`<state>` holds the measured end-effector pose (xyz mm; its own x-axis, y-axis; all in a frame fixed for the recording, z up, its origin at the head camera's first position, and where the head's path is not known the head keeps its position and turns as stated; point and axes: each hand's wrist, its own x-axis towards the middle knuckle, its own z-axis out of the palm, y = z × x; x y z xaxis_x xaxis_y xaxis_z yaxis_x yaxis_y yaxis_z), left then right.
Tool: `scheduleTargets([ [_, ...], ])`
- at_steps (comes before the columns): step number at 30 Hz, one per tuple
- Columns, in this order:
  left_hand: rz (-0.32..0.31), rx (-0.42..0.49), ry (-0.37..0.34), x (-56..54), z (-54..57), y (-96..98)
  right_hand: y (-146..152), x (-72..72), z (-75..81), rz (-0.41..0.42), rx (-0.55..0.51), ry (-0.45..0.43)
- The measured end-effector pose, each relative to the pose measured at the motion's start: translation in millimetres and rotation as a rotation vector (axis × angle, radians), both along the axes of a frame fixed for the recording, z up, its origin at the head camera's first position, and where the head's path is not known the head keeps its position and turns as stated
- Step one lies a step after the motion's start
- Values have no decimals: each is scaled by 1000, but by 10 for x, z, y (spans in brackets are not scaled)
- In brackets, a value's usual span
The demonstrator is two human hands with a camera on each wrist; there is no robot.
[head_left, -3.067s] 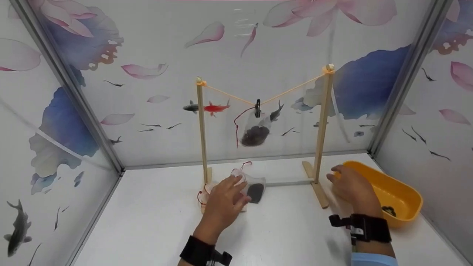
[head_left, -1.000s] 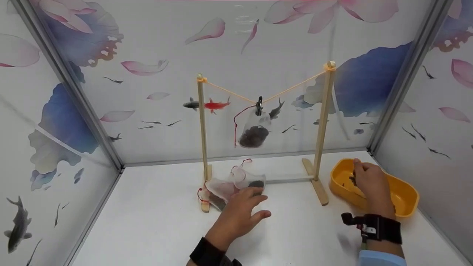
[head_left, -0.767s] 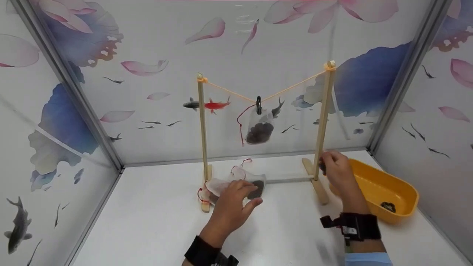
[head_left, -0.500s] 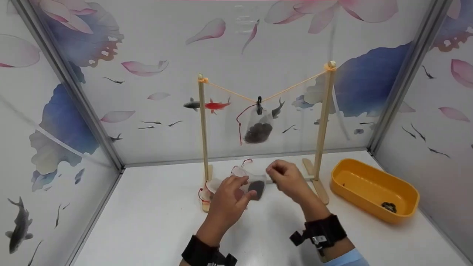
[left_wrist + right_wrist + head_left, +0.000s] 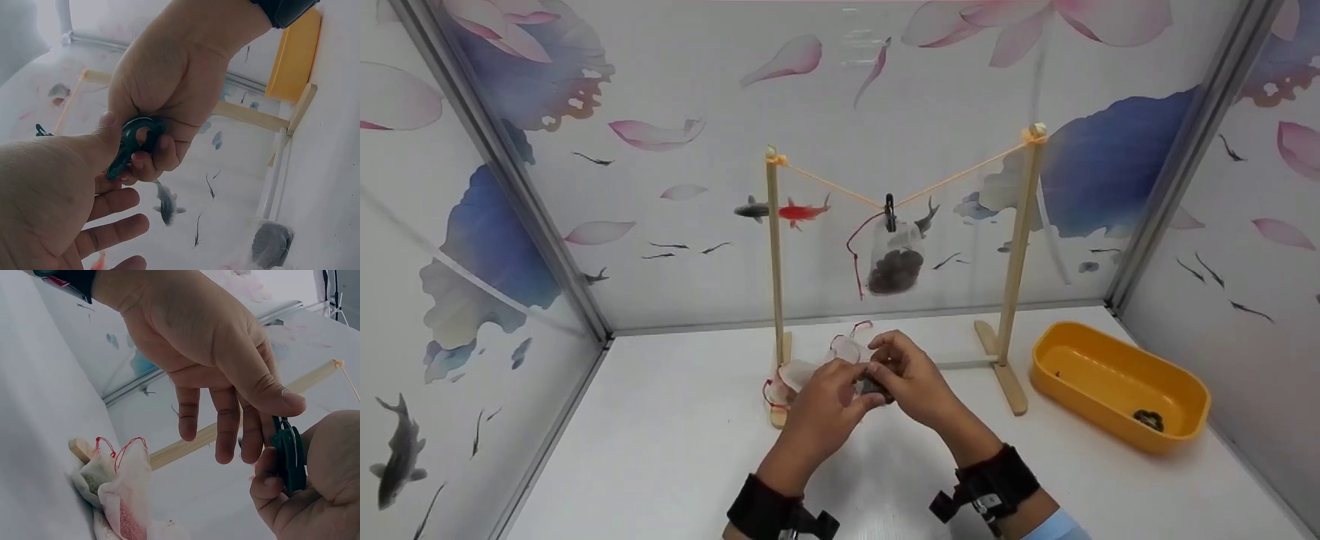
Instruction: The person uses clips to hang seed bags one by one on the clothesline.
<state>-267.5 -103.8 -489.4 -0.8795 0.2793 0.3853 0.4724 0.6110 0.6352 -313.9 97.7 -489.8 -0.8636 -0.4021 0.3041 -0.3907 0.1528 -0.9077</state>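
In the left wrist view, a dark green plastic clip point(image 5: 126, 143) is between my two hands. My right hand point(image 5: 922, 386) grips it with curled fingers, while my left hand point(image 5: 817, 409) pinches its end between thumb and index finger. The other left fingers stay extended, as the right wrist view also shows. Mesh bags point(image 5: 132, 514) with red drawstrings lie on the table below the hands, one with dark contents point(image 5: 273, 244). Behind, another bag point(image 5: 896, 270) of dark contents hangs by a clip point(image 5: 890, 214) from the orange cord point(image 5: 832, 182). The head view partly hides the bags behind my left hand.
Two wooden posts point(image 5: 1018, 262) carry the sagging cord, with feet and a pale crossbar point(image 5: 967, 363) at table level. On the right stands a yellow box point(image 5: 1099, 371) holding a few small dark green items point(image 5: 1149, 421). Printed panels surround the table on three sides.
My right hand has gone into the yellow box and come back left with the clip to meet my left hand. The left hand has shifted slightly over the bags.
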Motion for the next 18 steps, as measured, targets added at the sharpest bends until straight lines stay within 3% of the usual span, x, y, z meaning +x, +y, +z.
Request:
scheduleTargets([
  [6,-57,14,-40,11,57,-83,-12,-23,-29,-57,-34,-42],
  [9,-56,-5,-17,17,70,-105,-22,-16,-33,-70,-44,-56],
  [13,-22,-75,63,15,69,-116,-29,-3,-39,-66,-49,-66],
  [18,60,-230,243,-10,70,-200,-9,-52,-111,-72,-44,-116],
])
